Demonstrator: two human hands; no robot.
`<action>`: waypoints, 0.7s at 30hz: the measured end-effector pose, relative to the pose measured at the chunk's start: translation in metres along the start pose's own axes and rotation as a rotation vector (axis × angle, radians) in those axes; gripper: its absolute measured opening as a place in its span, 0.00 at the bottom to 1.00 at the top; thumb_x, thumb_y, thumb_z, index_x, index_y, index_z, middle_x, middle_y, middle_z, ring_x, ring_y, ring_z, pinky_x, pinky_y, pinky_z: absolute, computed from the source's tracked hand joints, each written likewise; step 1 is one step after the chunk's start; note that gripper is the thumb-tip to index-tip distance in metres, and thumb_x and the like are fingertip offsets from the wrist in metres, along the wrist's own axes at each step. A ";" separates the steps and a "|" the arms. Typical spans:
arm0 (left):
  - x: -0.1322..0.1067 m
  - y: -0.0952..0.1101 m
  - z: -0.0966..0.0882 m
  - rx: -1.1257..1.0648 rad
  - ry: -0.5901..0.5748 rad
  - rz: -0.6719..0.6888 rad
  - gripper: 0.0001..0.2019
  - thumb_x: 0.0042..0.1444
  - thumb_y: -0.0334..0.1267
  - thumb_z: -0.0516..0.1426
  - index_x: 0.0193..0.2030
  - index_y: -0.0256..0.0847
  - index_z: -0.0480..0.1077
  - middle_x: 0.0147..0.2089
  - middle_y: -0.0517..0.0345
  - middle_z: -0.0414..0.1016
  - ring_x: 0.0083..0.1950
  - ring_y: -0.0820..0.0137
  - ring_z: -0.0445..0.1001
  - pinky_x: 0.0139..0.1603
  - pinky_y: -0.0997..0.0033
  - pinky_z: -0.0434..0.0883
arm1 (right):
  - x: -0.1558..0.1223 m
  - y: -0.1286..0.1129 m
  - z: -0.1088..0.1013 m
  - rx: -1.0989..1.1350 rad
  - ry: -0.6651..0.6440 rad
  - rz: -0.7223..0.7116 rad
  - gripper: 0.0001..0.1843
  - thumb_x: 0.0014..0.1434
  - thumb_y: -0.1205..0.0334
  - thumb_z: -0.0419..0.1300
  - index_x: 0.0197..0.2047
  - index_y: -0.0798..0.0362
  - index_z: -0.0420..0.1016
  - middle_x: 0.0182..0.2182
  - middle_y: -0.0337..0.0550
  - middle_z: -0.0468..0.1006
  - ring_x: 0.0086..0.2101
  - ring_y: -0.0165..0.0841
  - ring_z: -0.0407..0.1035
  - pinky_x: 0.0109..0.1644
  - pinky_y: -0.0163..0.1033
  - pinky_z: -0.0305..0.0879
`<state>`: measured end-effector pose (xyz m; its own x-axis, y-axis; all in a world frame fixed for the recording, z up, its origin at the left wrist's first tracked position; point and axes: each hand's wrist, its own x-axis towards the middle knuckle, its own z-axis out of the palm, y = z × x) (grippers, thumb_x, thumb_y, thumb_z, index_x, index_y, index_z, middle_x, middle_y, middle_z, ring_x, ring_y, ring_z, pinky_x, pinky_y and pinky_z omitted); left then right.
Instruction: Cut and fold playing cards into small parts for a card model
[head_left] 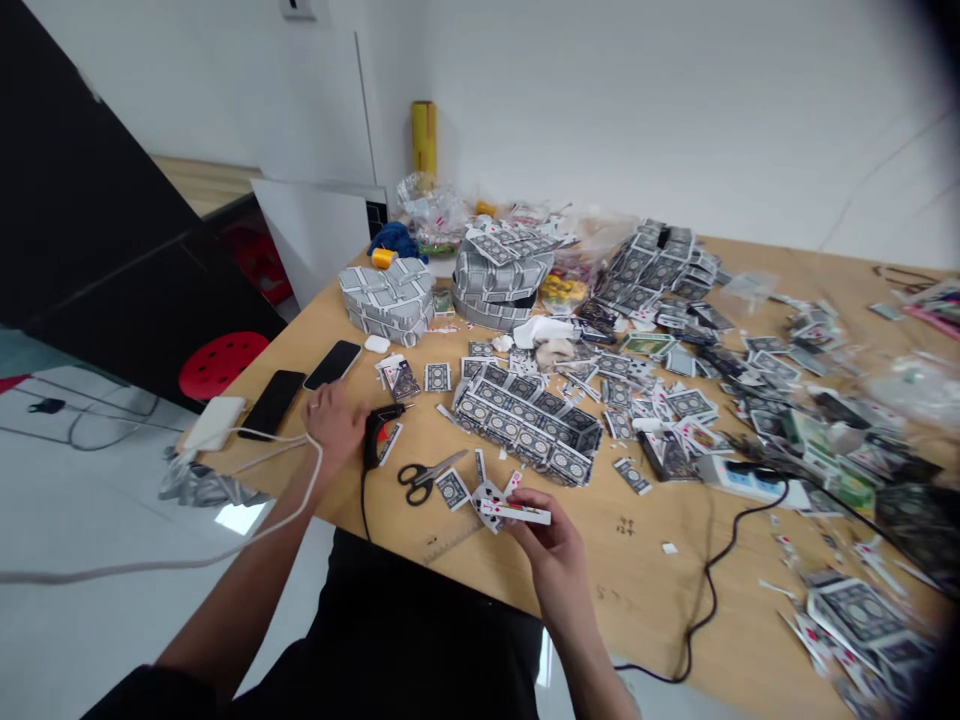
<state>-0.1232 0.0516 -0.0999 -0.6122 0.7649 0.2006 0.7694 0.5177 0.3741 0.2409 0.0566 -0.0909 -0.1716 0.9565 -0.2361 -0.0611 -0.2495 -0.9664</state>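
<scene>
Card strip [538, 516], lower centre: white with red marks; long card box [525, 425] at centre, black-and-white with repeating round motifs; glue gun [384, 413], left of centre, black with orange. Upper middle: smaller boxes [386, 300] grey-and-white patchwork, tall roll [424, 140] yellow, bundle [395, 240] blue. Left: stool seat [223, 365] red with dark dots, phones [271, 404] black; tabletop [645, 560] tan.

Bright, even light, white glare on the glossy floor [97, 510], blur and dark corners at right.
</scene>
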 end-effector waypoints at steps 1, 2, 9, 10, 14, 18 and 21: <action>0.014 -0.007 0.001 0.026 0.016 -0.043 0.33 0.69 0.46 0.54 0.73 0.24 0.62 0.72 0.19 0.69 0.78 0.32 0.58 0.76 0.27 0.53 | -0.002 0.000 0.000 0.008 -0.001 0.006 0.22 0.52 0.46 0.79 0.45 0.48 0.85 0.46 0.47 0.86 0.46 0.46 0.80 0.56 0.50 0.75; 0.025 -0.013 0.001 0.044 0.015 -0.075 0.36 0.68 0.47 0.55 0.74 0.21 0.60 0.71 0.17 0.69 0.78 0.30 0.59 0.76 0.26 0.53 | -0.004 0.000 0.000 0.014 -0.003 0.011 0.23 0.52 0.45 0.79 0.46 0.49 0.85 0.46 0.48 0.86 0.46 0.46 0.81 0.56 0.51 0.76; 0.035 -0.026 0.008 -0.001 -0.002 -0.033 0.38 0.67 0.50 0.57 0.75 0.23 0.60 0.74 0.18 0.67 0.79 0.27 0.58 0.76 0.23 0.53 | -0.015 0.002 0.002 -0.004 0.042 -0.016 0.21 0.56 0.47 0.77 0.48 0.48 0.84 0.50 0.47 0.86 0.47 0.45 0.81 0.57 0.50 0.76; 0.025 -0.021 0.009 -0.029 0.000 0.015 0.36 0.67 0.49 0.57 0.74 0.25 0.61 0.75 0.21 0.65 0.79 0.29 0.58 0.76 0.25 0.55 | -0.016 0.003 0.003 -0.006 0.049 -0.016 0.21 0.56 0.47 0.77 0.48 0.48 0.84 0.50 0.47 0.86 0.47 0.45 0.81 0.57 0.50 0.77; -0.031 0.006 0.013 -0.193 -0.030 0.303 0.23 0.69 0.48 0.57 0.66 0.37 0.68 0.69 0.34 0.74 0.73 0.44 0.70 0.74 0.40 0.67 | -0.018 0.009 0.010 0.023 0.047 -0.023 0.23 0.56 0.48 0.77 0.51 0.48 0.83 0.48 0.46 0.86 0.46 0.44 0.81 0.56 0.51 0.80; -0.087 0.029 0.018 -0.328 -0.030 0.499 0.11 0.72 0.42 0.56 0.57 0.44 0.71 0.60 0.45 0.79 0.66 0.53 0.76 0.69 0.49 0.73 | -0.018 0.023 0.011 0.057 0.057 -0.049 0.25 0.58 0.46 0.76 0.55 0.47 0.81 0.46 0.46 0.86 0.43 0.44 0.82 0.50 0.51 0.84; -0.108 0.034 0.026 -0.365 0.024 0.512 0.08 0.72 0.36 0.55 0.54 0.44 0.72 0.55 0.46 0.80 0.60 0.54 0.79 0.64 0.49 0.76 | -0.017 0.039 0.006 0.055 0.084 -0.091 0.26 0.59 0.46 0.75 0.56 0.47 0.80 0.45 0.47 0.86 0.42 0.44 0.82 0.46 0.50 0.84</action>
<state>-0.0261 -0.0038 -0.1326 -0.1896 0.8703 0.4546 0.8569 -0.0793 0.5093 0.2354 0.0292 -0.1243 -0.0801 0.9843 -0.1573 -0.1272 -0.1666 -0.9778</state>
